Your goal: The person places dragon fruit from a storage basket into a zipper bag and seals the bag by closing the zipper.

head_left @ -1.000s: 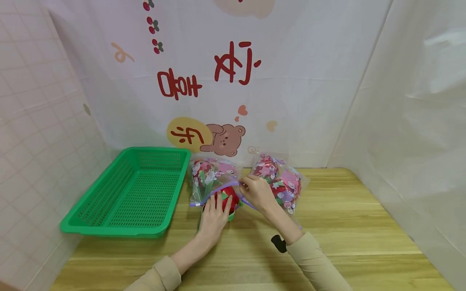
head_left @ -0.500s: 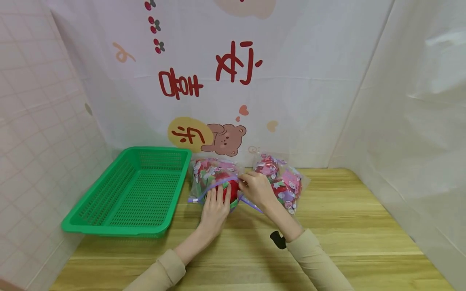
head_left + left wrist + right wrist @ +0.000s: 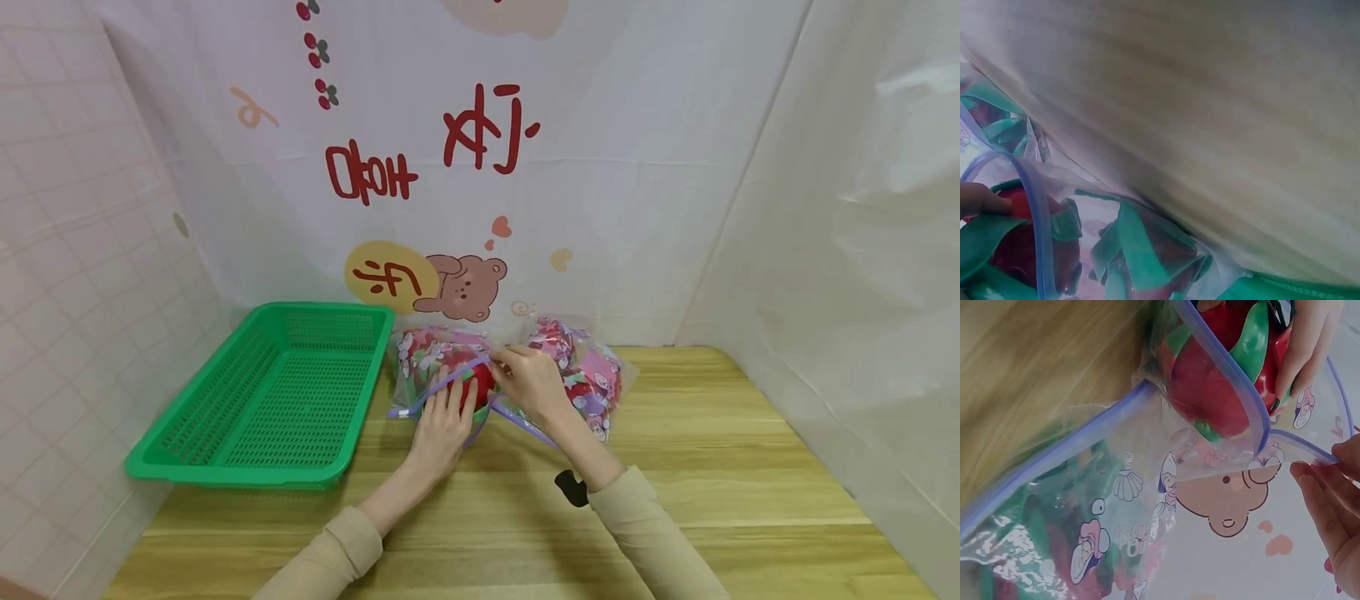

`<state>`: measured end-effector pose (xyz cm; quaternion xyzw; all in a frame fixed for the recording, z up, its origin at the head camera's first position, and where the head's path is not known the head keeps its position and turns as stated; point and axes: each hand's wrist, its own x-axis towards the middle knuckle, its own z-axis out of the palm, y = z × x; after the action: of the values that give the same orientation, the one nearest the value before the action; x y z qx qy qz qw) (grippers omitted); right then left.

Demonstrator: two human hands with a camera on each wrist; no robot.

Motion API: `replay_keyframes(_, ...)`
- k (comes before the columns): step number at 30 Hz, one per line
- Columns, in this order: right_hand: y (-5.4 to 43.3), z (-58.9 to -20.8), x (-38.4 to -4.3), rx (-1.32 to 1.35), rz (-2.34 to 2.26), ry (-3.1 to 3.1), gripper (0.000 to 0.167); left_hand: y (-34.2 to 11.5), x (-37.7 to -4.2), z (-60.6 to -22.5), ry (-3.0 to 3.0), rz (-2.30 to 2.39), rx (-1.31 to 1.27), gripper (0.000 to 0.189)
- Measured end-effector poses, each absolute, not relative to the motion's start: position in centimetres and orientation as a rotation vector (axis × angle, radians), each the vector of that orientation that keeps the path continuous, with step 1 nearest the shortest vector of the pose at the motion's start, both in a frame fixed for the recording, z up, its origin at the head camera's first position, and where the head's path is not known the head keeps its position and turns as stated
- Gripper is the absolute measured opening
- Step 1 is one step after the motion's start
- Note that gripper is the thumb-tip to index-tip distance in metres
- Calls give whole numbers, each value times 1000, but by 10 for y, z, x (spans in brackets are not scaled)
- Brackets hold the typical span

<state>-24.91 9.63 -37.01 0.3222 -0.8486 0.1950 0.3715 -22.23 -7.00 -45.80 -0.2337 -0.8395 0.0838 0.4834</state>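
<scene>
My left hand (image 3: 441, 433) grips a glossy red dragon fruit (image 3: 1210, 394) with green scales, its fingers spread over the top. The fruit sits in the mouth of a clear printed zip bag (image 3: 411, 367), with one lilac zip strip (image 3: 1229, 359) crossing in front of it. My right hand (image 3: 531, 385) pinches the bag's edge between thumb and fingers, holding the mouth apart. Through the plastic, another red-and-green fruit (image 3: 1154, 256) shows deeper in this bag. The fruit's underside is hidden in the head view.
Left of the bag stands a green plastic basket (image 3: 300, 408) with perforated walls. A second printed zip bag (image 3: 596, 387) with red and green contents lies to the right, close by the right hand. A white printed cloth (image 3: 600, 208) hangs behind the wooden table (image 3: 675, 500).
The left hand has pushed the dragon fruit slightly away from me, further into the bag mouth. The right hand has shifted up a little, still pinching the edge, and the zip strip has risen.
</scene>
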Motion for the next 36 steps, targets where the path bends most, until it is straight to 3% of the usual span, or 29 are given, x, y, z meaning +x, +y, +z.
replay_keyframes(11,89,-356,-251,796,556,-2211,8,-70,-233,-437,-2330,321,-586,84)
replay_keyframes(20,90,-356,-253,766,593,-2245,8,-69,-238,-443,-2344,354,-604,69)
replay_keyframes(36,87,-355,-251,817,571,-2192,7,-79,-224,-432,-2587,539,-705,96)
